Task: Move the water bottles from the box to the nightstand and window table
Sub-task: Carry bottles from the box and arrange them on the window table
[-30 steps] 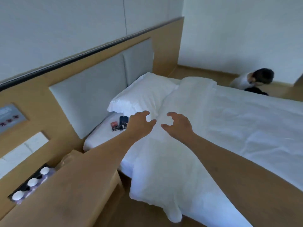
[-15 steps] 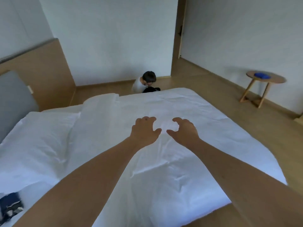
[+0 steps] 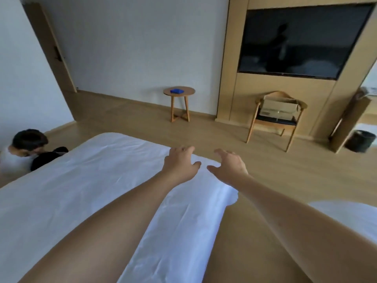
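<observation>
Both of your hands are empty: your left hand [image 3: 180, 163] and right hand [image 3: 228, 165] reach out side by side over the foot corner of the white-sheeted bed [image 3: 81, 180], fingers loosely spread and curved, holding nothing and apparently clear of the sheet. No water bottle shows anywhere here. The open brown cardboard box [image 3: 280, 108] sits on the seat of the wooden armchair [image 3: 255, 123] against the far wall panel, under the dark wall-mounted television screen [image 3: 302, 39]; it is probably the box the task means, though its contents are hidden from this angle. To its left, along the same wall, stands a small round wooden side table [image 3: 179, 91] with a flat blue object [image 3: 176, 91] near the middle of its top. A person [image 3: 26, 148] crouches on the floor at the far left edge of the bed. You look to be between trips, heading for a fresh pickup. The next move calls for rounding the bed's foot corner, crossing the open wooden floor [image 3: 204, 135] to the armchair, and reaching down into the box from above to close a hand around a bottle.
</observation>
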`<move>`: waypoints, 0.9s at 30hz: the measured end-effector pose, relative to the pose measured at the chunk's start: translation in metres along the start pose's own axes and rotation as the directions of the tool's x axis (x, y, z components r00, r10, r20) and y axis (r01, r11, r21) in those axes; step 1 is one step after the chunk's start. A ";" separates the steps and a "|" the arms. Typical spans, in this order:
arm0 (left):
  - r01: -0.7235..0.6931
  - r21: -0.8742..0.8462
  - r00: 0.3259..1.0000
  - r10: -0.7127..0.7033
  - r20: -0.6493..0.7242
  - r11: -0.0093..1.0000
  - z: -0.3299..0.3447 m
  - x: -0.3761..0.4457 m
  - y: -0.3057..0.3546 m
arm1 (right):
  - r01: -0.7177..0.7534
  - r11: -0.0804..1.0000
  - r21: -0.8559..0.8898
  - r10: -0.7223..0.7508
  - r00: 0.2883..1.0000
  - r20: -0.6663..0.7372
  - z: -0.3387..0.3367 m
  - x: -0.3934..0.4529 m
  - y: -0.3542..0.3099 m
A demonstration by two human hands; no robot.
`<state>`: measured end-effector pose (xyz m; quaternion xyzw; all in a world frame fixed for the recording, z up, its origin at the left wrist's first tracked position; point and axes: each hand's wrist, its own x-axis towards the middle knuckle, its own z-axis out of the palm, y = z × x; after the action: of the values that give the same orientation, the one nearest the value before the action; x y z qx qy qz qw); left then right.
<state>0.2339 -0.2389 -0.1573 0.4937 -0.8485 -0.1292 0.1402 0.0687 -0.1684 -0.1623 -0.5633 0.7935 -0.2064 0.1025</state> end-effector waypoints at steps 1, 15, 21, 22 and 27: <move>-0.040 0.001 0.999 0.039 0.019 0.999 0.008 0.016 0.014 | -0.039 0.999 -0.001 0.039 0.999 -0.018 -0.008 0.008 0.017; -0.280 -0.036 0.954 0.283 0.102 0.959 0.109 0.243 0.237 | -0.290 0.957 0.006 0.288 0.947 -0.142 -0.116 0.157 0.253; -0.315 -0.124 0.938 0.328 0.112 0.941 0.144 0.328 0.308 | -0.337 0.941 0.019 0.336 0.927 -0.165 -0.150 0.221 0.326; -0.315 -0.131 0.936 0.330 0.122 0.940 0.150 0.342 0.316 | -0.349 0.937 0.025 0.349 0.923 -0.163 -0.153 0.232 0.337; -0.378 -0.115 0.913 0.390 0.120 0.919 0.174 0.434 0.349 | -0.379 0.925 0.030 0.377 0.901 -0.216 -0.170 0.305 0.389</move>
<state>-0.3152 -0.4364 -0.1460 0.3002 -0.9301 -0.1713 0.1244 -0.4349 -0.3089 -0.1618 -0.3733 0.8953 -0.2382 0.0495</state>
